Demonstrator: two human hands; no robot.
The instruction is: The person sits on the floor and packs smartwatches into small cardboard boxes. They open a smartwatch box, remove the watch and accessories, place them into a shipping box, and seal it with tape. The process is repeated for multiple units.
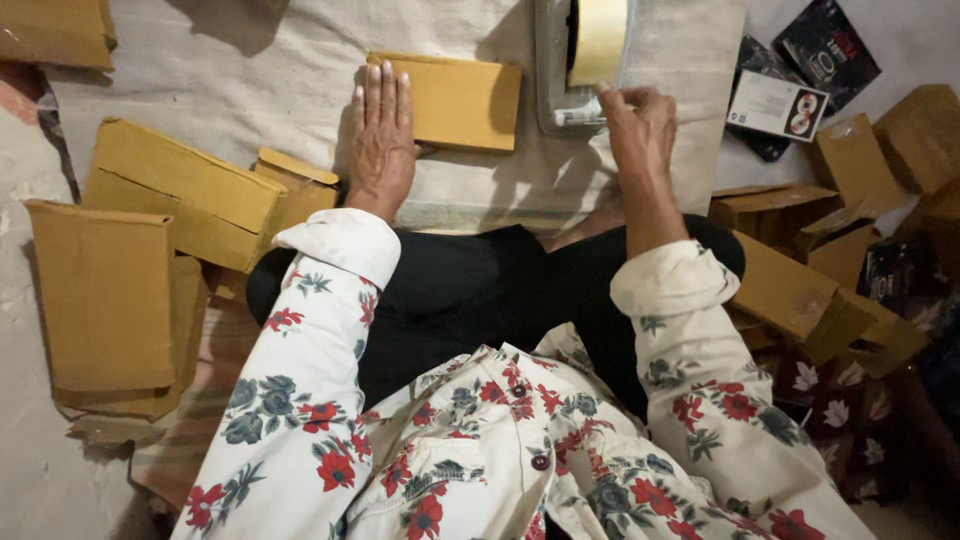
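At the far left, flattened brown cardboard boxes (105, 300) are lying stacked on the pale cloth-covered floor (200, 60), with a taller carton (185, 190) just beside them. Moving right, the left hand (381, 135) is pressing flat, fingers straight and close together, on the near left end of a small brown cardboard box (455, 100) lying in front of the person. Further right, the right hand (637, 130) is reaching to a tape dispenser (560, 95) holding a pale roll of tape (598, 38); its fingertips seem to be pinching the tape end, though the view is poor there. At the right, printed packages (778, 104) and more folded boxes (800, 290) are lying about. Pulled askew, the tape could fold and stick to itself, or the box could slide if the pressing hand lifts.
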